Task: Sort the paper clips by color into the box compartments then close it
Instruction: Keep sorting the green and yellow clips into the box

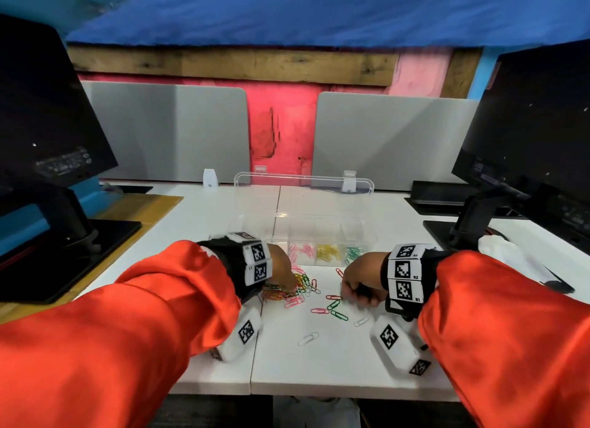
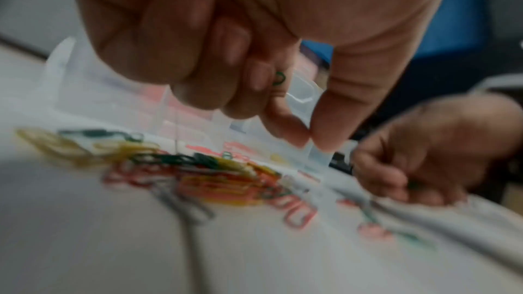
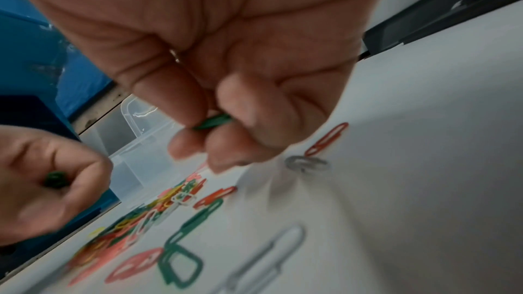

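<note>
On the white desk, near the box: right hand (image 1: 357, 279) pinches a green wire paper clip (image 3: 213, 121); left hand (image 1: 282, 268) pinches another (image 2: 279, 78). Clear plastic compartment box (image 1: 367, 236), lid up, lies just beyond; green compartment (image 1: 352, 253) far-left of the right hand, nearer it.

White worktop (image 1: 319, 363) below, and a dark monitor (image 1: 48, 108) looms on the left, its stand on a black base (image 1: 64, 255). Another monitor (image 1: 536, 134) stands on the right. Two grey divider panels (image 1: 166, 130) line the far edge, red wall (image 1: 281, 118) between them, blue sheet (image 1: 319, 9) overhead.
</note>
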The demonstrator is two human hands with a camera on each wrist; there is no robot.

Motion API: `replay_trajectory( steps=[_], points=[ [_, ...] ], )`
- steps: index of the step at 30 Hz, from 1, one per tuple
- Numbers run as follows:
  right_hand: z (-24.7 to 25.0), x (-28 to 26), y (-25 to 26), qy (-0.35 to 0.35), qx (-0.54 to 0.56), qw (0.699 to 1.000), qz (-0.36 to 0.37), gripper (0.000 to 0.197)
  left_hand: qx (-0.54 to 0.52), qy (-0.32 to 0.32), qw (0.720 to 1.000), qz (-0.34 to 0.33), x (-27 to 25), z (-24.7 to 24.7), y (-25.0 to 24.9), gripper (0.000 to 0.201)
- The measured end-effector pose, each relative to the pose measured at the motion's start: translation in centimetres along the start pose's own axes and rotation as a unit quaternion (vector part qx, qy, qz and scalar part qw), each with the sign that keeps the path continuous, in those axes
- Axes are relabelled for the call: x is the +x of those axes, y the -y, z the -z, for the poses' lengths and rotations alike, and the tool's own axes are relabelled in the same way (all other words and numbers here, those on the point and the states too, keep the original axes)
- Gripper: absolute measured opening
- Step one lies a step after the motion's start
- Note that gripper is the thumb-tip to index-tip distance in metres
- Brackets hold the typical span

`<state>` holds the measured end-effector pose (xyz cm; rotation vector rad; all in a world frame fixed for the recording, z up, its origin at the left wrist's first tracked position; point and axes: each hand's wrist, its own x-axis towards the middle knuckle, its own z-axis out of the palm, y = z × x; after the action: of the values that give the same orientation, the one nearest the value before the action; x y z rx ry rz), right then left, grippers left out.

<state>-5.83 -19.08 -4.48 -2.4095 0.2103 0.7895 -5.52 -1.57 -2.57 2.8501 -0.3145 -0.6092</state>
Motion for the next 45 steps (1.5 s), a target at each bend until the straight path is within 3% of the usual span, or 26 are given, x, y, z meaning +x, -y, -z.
replay_trajectory(
  steps=[3,6,12,16,21,28,31,35,38,45],
  points=[
    [-0.2,-0.6,0.5,0.002,-0.028,1.0,0.013,0.023,0.034,0.025,0.998,-0.04,0.1,-0.6,0.6,0.005],
    [-0.3,-1.1,0.8,-0.011,-0.139,0.989,0.058,0.021,0.069,0.035,0.995,-0.056,0.3,-0.4,0.0,0.026],
    [-1.1,-1.8,1.0,-0.023,-0.277,0.958,0.076,0.022,0.096,0.066,0.991,-0.065,1.0,-0.6,-0.8,0.034],
    [-1.4,-1.8,1.2,-0.021,-0.294,0.952,0.085,0.017,0.083,0.043,0.993,-0.065,1.7,-0.9,-0.3,0.03],
    [-1.5,-1.6,1.2,-0.011,-0.295,0.951,0.089,0.026,0.099,0.025,0.992,-0.07,1.4,-1.0,-0.3,0.016],
    [1.4,-2.6,0.1,-0.032,-0.155,0.984,0.087,0.013,0.036,-0.009,0.992,-0.118,1.3,-0.5,-1.8,0.031],
    [2.3,-2.3,-1.2,-0.003,0.022,0.998,0.056,0.02,0.031,-0.026,0.992,-0.119,1.9,-1.1,-2.7,0.03],
    [2.6,-2.0,-2.8,0.004,0.211,0.974,0.081,0.03,0.049,-0.012,0.992,-0.115,2.7,-2.0,-3.8,0.034],
    [2.9,-1.9,-3.1,0.008,0.297,0.949,0.101,0.026,0.075,-0.02,0.992,-0.095,3.2,-2.6,-4.1,0.034],
    [3.2,-1.8,-3.3,0.022,0.364,0.928,0.075,0.031,0.117,0.004,0.99,-0.082,4.6,-2.9,-5.4,0.041]
  ],
)
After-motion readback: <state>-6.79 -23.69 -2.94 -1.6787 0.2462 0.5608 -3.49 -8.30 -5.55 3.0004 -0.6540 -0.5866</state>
